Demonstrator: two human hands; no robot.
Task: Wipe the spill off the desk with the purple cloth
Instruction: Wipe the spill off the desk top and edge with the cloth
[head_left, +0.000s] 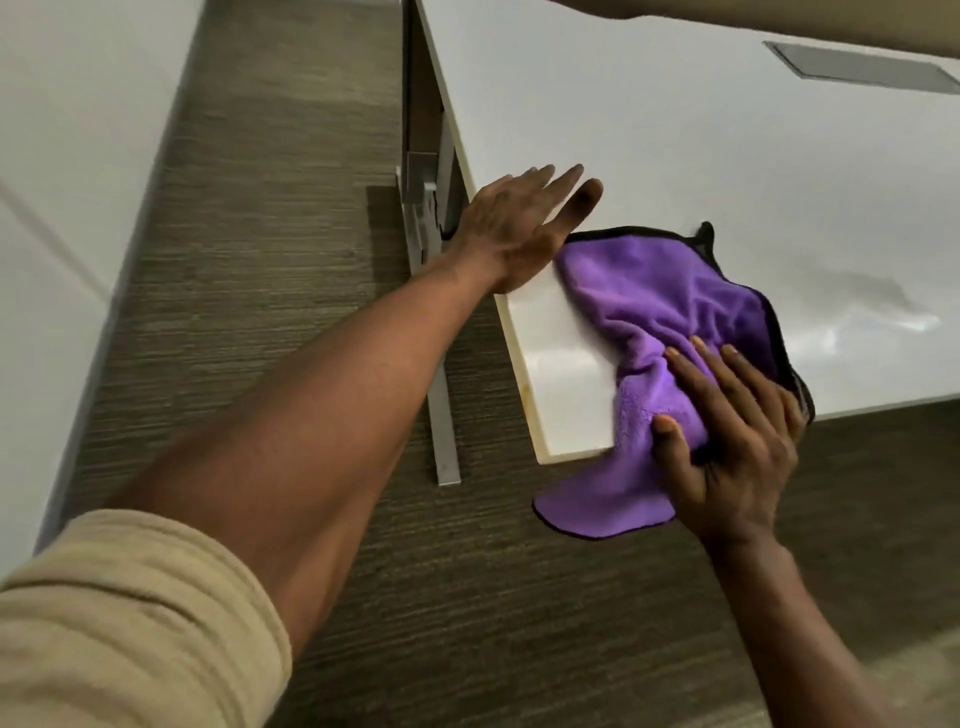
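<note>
We had one wide head-worn view, looking steeply down and forward from close above the corner of the white surface (675, 130), with the floor (291, 218) below us.

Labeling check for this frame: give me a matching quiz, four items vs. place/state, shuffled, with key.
Items:
1. left hand
2. right hand
3. purple cloth
4. grey panel

Place/state:
A. set flush into the desk top, far right
B. fingers straight, flat on the desk's left edge
C. partly on the desk corner, one end hanging over the near edge
D. fingers on the cloth, thumb curled into its bunched part at the near edge

Pairs: 1-B, 2-D, 3-C, 4-A
</note>
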